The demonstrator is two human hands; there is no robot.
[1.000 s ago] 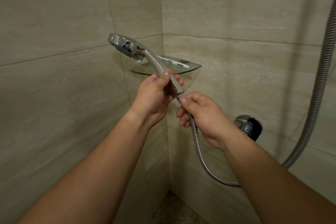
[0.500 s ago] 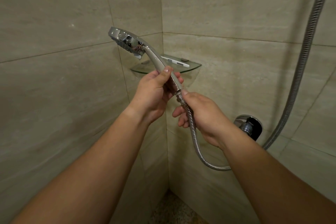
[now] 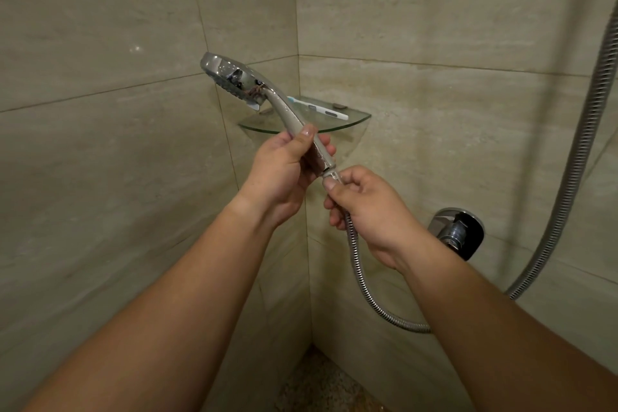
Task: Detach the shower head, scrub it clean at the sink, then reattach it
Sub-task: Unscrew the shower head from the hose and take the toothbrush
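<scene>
While I watch the head view, entries for this moment:

Shower head (image 3: 234, 82): chrome, held up in the tiled corner, spray face turned left and down, handle slanting down to the right; it hangs in front of the glass corner shelf (image 3: 354, 121).
Left hand (image 3: 284, 170): I see it wrapped round the lower handle, thumb lying along the top of the chrome, fingertips showing on the far side.
Right hand (image 3: 364, 207): pinches the fitting at the foot of the handle between thumb and forefinger, the other fingers curled beneath.
Hose (image 3: 359, 278): ribbed metal, runs from under the right hand, loops down behind the right forearm, then climbs the right edge of view.
Joint: handle and hose fitting meet end to end; I cannot tell how far it is unscrewed.
Shelf contents: a white toothbrush (image 3: 321, 109) lying flat.
Wall valve (image 3: 458, 232): chrome, just beside the right wrist.
</scene>
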